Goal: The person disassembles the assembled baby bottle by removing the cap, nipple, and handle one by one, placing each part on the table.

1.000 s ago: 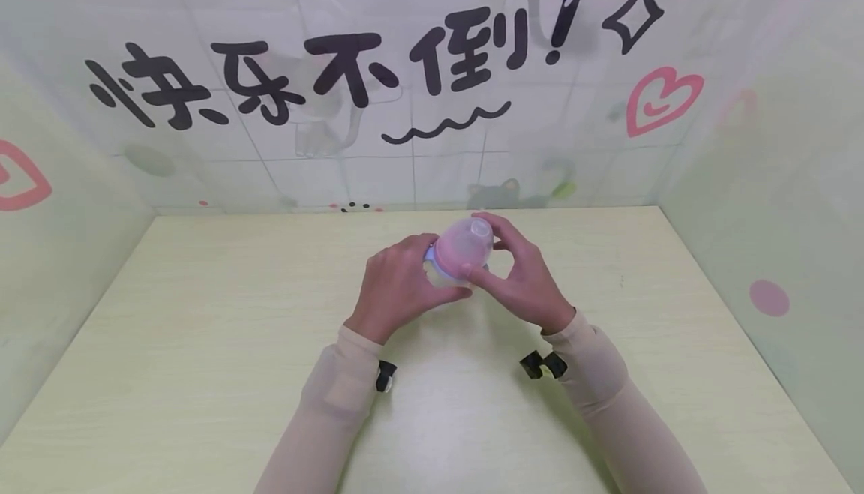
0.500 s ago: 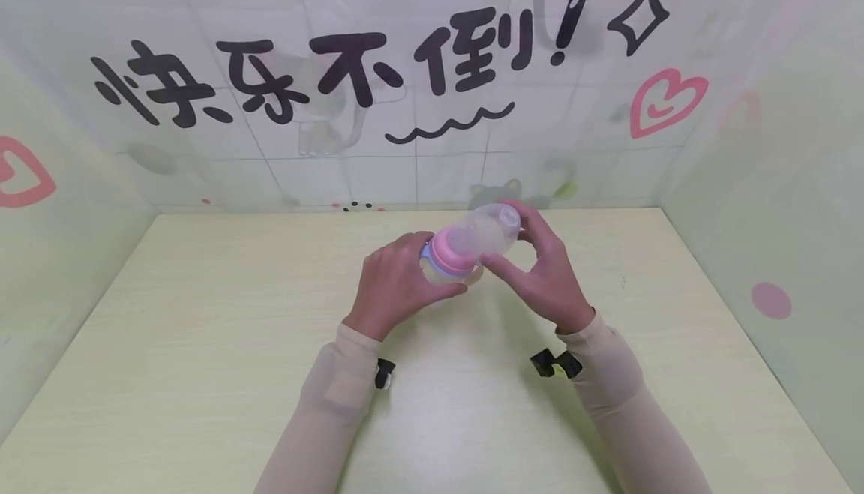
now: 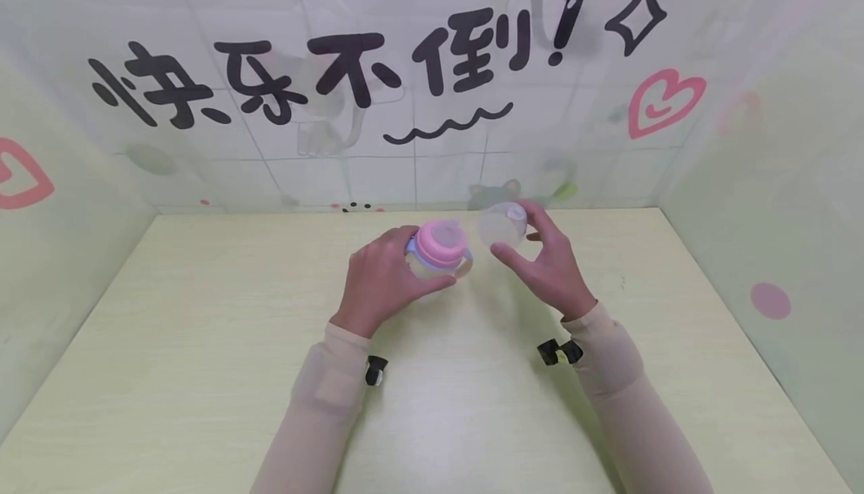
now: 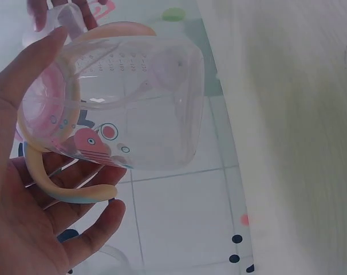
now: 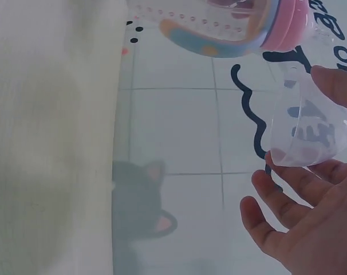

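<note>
Your left hand [image 3: 381,278] grips the bottle [image 3: 439,249] above the worktop [image 3: 202,344], toward its far edge, your right hand [image 3: 552,265] pinches the clear cap [image 3: 499,226] just beside it, and you should steady the bottle and squeeze the cap lightly.

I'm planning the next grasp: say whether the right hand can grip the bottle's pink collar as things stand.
Probably not: the right hand pinches the clear cap, though the gap to the pink collar looks open.
</note>
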Motion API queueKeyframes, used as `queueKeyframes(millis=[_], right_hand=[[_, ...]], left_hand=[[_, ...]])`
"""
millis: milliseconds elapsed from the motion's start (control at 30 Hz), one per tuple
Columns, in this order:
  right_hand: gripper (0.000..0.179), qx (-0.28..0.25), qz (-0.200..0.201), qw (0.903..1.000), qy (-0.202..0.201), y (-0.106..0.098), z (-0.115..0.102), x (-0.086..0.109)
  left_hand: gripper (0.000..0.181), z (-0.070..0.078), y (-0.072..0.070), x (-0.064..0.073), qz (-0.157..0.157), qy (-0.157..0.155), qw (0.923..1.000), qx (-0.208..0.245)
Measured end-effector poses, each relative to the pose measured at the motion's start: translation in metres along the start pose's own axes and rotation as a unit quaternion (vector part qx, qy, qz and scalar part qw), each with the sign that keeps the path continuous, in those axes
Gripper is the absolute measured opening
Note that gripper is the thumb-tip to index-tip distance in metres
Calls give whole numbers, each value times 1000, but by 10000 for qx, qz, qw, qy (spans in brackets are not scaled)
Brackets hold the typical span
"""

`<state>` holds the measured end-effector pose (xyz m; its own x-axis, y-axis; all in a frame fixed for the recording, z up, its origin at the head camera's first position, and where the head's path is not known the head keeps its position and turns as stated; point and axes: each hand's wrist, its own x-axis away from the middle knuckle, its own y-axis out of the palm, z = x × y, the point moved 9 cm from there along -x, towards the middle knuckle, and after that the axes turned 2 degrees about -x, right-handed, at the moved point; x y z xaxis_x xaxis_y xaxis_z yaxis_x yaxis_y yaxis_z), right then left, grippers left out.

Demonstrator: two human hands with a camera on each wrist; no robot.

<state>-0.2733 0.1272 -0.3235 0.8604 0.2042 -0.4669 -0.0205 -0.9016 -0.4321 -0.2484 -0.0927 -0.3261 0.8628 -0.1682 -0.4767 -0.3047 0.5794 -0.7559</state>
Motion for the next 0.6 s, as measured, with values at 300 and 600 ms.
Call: queueKeyframes(millis=[300,600], right_hand=[[62,421,-707,9939,737,21,27,4],[61,524,-1303,9840,1091,37,44,9]], left_hand=[[73,-6,-10,-2,112,-84,9999,-5],[76,-10,-15,-3,131,-216,9997,39]])
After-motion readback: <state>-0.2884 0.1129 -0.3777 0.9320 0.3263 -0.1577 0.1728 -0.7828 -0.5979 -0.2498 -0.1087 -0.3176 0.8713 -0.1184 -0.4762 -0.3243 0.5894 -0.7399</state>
